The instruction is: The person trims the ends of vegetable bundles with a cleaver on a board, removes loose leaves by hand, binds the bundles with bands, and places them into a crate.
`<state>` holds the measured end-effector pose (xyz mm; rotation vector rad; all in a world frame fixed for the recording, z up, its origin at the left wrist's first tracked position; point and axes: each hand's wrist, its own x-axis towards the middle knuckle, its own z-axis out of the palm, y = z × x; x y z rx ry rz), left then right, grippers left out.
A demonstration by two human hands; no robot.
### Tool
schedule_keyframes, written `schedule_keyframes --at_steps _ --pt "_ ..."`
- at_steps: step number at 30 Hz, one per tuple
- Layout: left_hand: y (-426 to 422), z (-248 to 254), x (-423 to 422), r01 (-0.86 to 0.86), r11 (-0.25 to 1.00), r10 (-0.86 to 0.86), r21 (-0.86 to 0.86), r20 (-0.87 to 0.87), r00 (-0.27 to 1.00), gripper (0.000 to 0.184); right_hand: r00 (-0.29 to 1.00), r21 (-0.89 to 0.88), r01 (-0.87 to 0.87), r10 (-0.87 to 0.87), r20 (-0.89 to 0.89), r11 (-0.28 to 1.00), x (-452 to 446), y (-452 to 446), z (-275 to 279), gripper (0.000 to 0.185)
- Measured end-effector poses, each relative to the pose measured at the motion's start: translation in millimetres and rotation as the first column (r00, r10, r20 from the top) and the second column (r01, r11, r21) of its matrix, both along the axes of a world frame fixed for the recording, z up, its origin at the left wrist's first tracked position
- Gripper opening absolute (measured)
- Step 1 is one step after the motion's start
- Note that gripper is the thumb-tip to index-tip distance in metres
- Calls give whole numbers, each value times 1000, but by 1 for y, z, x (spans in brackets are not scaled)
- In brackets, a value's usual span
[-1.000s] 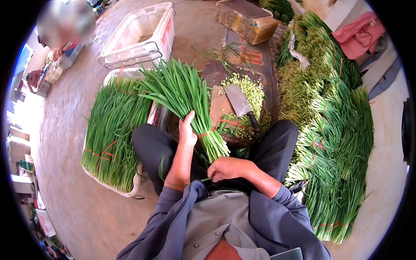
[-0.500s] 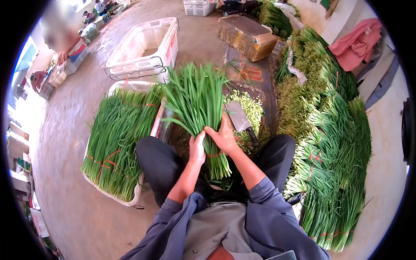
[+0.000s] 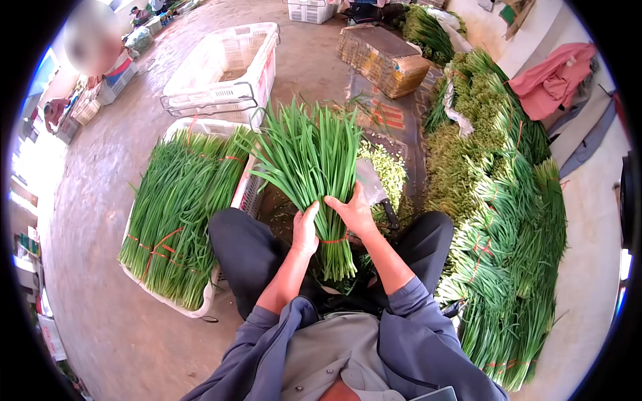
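Between my knees, both hands clasp a bundle of garlic chives, tied near its cut ends with a red band. My left hand wraps the left side, thumb on the leaves. My right hand grips the right side, and its thumb nearly meets the left one. The leaves fan out away from me; the pale cut ends point toward my lap. Just beyond my right hand, a cleaver rests by pale chopped stem bits, its blade partly hidden by the hand and leaves.
At my left, a white crate holds several tied chive bundles. Another white crate stands behind it. A long heap of chives lines my right side. A taped box sits ahead; a pink garment hangs at right. People sit far left.
My right hand has shifted slightly right and down along the bundle. The leaves have spread a little rightward, covering more of the cleaver blade. Both hands keep hold.
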<state>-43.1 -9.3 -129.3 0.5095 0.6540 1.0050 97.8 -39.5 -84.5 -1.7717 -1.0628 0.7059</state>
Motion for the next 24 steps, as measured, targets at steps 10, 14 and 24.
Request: schedule_keyframes --at_steps 10,14,24 --pt "-5 4 0 30 999 -29 45 -35 999 33 881 365 -47 -133 453 930 21 14 90 28" --pt "-7 8 -1 59 996 -55 69 -56 997 30 864 393 -177 -49 502 902 33 22 106 21" --pt "-13 2 -3 76 993 -65 87 -122 990 27 686 99 -122 156 -711 988 25 10 90 9"
